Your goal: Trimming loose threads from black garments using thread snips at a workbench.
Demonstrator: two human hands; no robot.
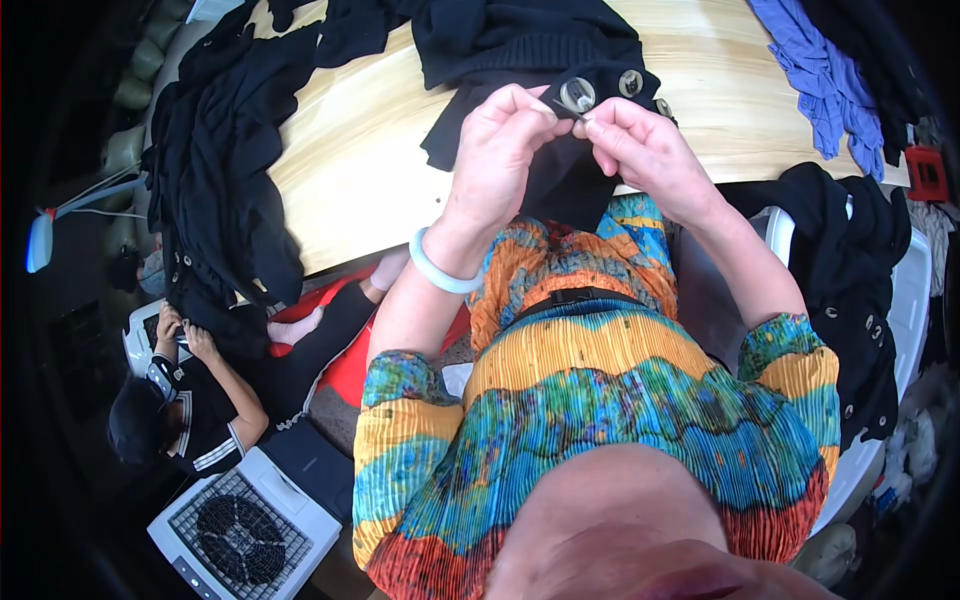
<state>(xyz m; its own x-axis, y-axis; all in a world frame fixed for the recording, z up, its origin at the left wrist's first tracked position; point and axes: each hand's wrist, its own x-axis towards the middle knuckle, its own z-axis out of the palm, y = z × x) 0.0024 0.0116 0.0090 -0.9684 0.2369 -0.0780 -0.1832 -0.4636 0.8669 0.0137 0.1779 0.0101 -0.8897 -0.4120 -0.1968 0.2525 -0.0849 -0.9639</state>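
Head view. The edge of a black garment [530,60] is held up by both hands at the near side of the worktop [365,150], part of the knit being spread on the wood beyond. By the fingers of the left hand [505,130], above whose wrist a pale bangle [445,268] is worn, the fabric is pinched just left of a round button [577,95]. The fingers of the right hand [640,145] are closed on the same edge, just below the button; whether a small tool is also gripped cannot be told. A second button [630,83] is seen to the right. Dark clothes [215,150] are heaped at the worktop's left; blue cloth [825,75] is draped at its right. Buttoned dark knitwear [850,300] is piled in a white tub [908,345]. At lower left, a co-worker [225,410] is seen near a white grilled unit [245,525].
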